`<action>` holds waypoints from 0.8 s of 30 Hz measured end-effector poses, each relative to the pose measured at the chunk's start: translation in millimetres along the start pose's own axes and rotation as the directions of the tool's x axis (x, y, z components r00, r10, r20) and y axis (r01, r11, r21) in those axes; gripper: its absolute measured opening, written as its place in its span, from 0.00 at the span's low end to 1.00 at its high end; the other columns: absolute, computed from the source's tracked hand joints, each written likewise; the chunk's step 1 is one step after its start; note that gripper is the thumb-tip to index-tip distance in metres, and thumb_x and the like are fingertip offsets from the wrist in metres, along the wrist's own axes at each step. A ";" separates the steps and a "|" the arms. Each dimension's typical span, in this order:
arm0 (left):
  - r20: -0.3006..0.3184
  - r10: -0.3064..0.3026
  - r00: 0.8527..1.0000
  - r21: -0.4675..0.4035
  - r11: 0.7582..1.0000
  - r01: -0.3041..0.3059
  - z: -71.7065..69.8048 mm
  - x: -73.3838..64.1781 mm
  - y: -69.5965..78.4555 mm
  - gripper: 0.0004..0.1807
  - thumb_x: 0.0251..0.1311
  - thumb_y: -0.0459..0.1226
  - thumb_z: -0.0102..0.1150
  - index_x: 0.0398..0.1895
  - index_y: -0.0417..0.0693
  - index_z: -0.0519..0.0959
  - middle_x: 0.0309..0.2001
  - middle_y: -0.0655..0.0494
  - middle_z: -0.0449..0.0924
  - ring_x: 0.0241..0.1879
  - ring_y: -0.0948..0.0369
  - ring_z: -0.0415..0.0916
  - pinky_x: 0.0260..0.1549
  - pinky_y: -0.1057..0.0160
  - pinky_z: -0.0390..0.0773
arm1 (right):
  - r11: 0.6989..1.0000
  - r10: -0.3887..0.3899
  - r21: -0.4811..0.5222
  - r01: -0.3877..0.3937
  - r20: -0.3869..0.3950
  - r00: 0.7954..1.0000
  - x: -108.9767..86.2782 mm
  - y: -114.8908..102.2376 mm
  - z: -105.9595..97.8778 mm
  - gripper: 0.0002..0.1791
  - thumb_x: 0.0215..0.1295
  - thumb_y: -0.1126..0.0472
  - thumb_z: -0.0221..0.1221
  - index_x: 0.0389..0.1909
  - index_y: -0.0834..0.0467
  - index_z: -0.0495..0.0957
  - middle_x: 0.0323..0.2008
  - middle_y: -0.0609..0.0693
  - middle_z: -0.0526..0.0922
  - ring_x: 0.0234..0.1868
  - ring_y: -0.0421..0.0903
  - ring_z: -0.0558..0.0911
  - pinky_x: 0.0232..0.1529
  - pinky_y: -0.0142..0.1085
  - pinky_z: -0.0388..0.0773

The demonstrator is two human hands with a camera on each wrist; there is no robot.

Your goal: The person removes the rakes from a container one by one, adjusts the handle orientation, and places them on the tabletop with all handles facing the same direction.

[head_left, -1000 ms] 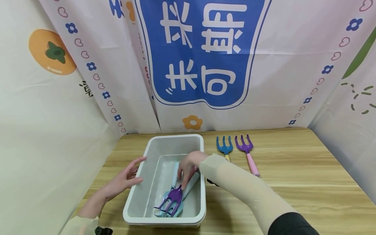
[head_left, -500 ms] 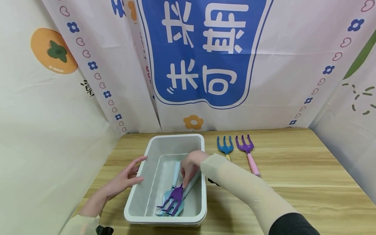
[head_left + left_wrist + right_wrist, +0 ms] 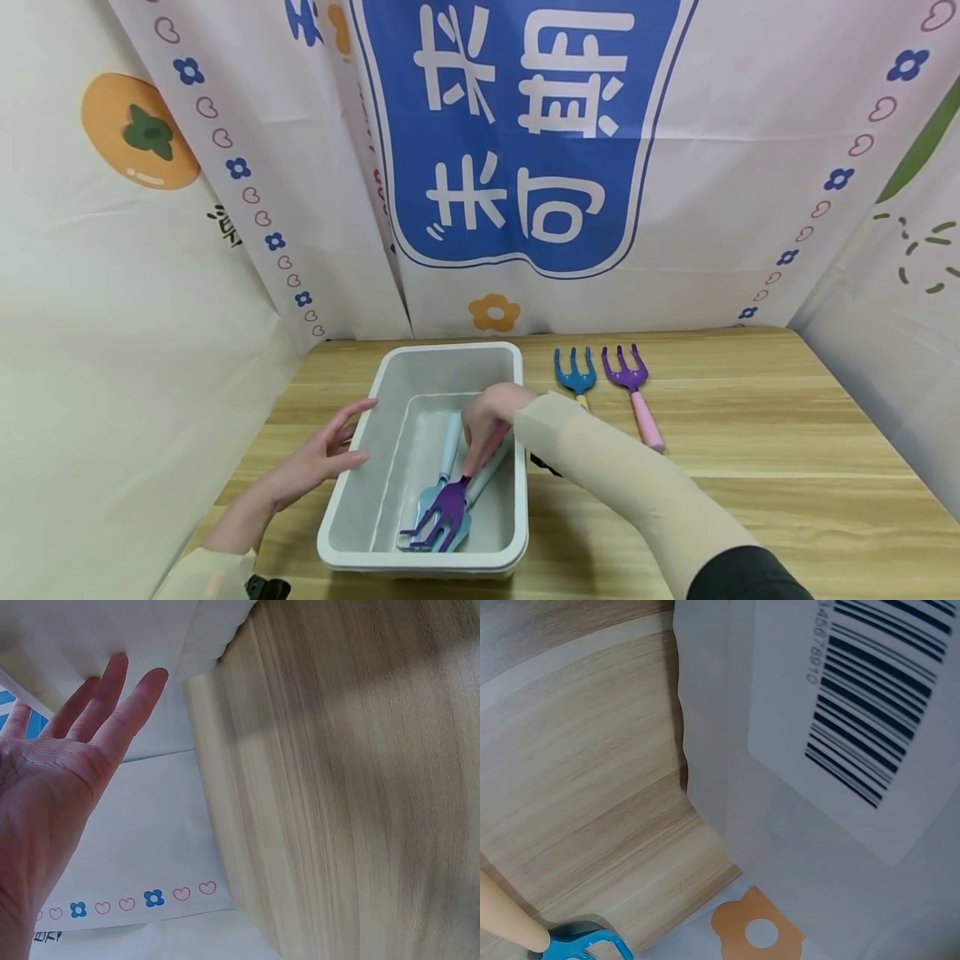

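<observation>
My right hand (image 3: pixel 486 423) reaches into a light grey plastic bin (image 3: pixel 420 372). It grips the pink handle of a small purple garden fork (image 3: pixel 450 506), whose tines point toward the bin's near end. Beneath the fork lie light blue hand tools; one light blue handle (image 3: pixel 451 443) shows left of my fingers and a paler handle (image 3: pixel 491 468) to the right. Their heads are partly covered. My left hand (image 3: pixel 318 458) touches the bin's left side with extended fingers, also seen in the left wrist view. The right wrist view does not show the right hand.
On the wooden table (image 3: pixel 750 433) right of the bin lie a blue fork (image 3: pixel 575 380) with a yellow handle and another purple fork (image 3: pixel 628 377) with a pink handle. A barcode label (image 3: pixel 877 690) is on the bin's outer side. Printed cloth (image 3: pixel 720 208) hangs behind.
My right hand and the purple fork have shifted slightly right inside the bin. The fork's head has turned a little, and more of its pink handle shows. My left hand stays at the bin's side.
</observation>
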State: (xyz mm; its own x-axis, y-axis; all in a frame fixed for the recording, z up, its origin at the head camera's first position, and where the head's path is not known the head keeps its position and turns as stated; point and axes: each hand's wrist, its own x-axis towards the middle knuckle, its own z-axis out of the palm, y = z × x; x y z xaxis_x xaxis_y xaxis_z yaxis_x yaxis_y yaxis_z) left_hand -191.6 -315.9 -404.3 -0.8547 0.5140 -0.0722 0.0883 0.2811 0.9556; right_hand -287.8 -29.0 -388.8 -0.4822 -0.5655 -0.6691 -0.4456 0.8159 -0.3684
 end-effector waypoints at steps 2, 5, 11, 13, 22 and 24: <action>0.001 0.001 1.000 0.002 1.000 -0.001 -0.1 -0.1 -0.3 0.39 0.70 0.32 0.52 0.77 0.49 0.44 0.65 0.22 0.56 0.56 0.39 0.70 0.43 0.50 0.80 | 0.999 -0.004 0.037 0.003 0.014 1.000 0.4 -0.1 -0.3 0.19 0.52 0.44 0.71 0.20 0.55 0.82 0.19 0.48 0.81 0.20 0.40 0.74 0.27 0.30 0.66; -0.004 0.000 1.000 0.005 1.000 0.000 -0.1 -0.3 -0.8 0.39 0.70 0.32 0.52 0.77 0.49 0.44 0.66 0.22 0.56 0.55 0.40 0.71 0.43 0.50 0.80 | 0.996 -0.020 0.082 0.018 0.017 1.000 0.2 -0.6 -0.3 0.17 0.53 0.47 0.72 0.20 0.56 0.83 0.19 0.48 0.82 0.21 0.41 0.77 0.24 0.28 0.67; -0.013 -0.014 1.000 0.017 1.000 0.014 0.0 -0.1 -2.5 0.39 0.69 0.33 0.53 0.77 0.50 0.44 0.66 0.23 0.56 0.55 0.41 0.71 0.43 0.50 0.80 | 0.994 -0.082 0.072 0.083 -0.018 0.996 -3.2 -2.4 1.7 0.15 0.55 0.50 0.71 0.20 0.57 0.84 0.18 0.47 0.81 0.19 0.38 0.74 0.21 0.26 0.64; -0.018 -0.024 1.000 0.016 1.000 0.024 -0.1 0.3 -2.7 0.39 0.69 0.34 0.53 0.77 0.51 0.44 0.66 0.24 0.56 0.55 0.41 0.71 0.43 0.50 0.80 | 0.993 -0.112 0.032 0.113 -0.043 0.993 -6.4 -3.8 2.1 0.15 0.56 0.49 0.70 0.20 0.57 0.85 0.18 0.46 0.81 0.18 0.37 0.72 0.21 0.27 0.63; -0.007 0.013 1.000 0.002 1.000 -0.013 0.4 -0.4 0.3 0.39 0.70 0.32 0.52 0.77 0.48 0.43 0.64 0.22 0.57 0.54 0.39 0.72 0.43 0.50 0.80 | 0.955 -0.295 -0.067 0.289 -0.127 0.947 -33.4 -11.1 -14.0 0.17 0.58 0.49 0.69 0.22 0.59 0.86 0.21 0.51 0.84 0.17 0.35 0.68 0.20 0.27 0.63; -0.006 0.011 1.000 -0.006 1.000 -0.011 0.8 -1.4 0.6 0.39 0.69 0.32 0.52 0.77 0.48 0.43 0.64 0.22 0.57 0.53 0.39 0.73 0.43 0.50 0.80 | 0.942 -0.333 -0.077 0.326 -0.130 0.934 -41.6 -12.4 -19.9 0.16 0.58 0.49 0.69 0.20 0.57 0.85 0.21 0.49 0.84 0.18 0.35 0.70 0.22 0.27 0.65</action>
State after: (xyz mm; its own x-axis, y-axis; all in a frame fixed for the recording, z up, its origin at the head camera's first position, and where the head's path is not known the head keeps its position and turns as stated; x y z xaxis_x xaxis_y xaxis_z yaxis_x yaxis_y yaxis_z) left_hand -189.9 -315.8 -403.9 -0.8568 0.5121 -0.0598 0.0949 0.2705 0.9580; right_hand -277.2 -18.0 -343.5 -0.4002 -0.8156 -0.4179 -0.6348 0.5756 -0.5154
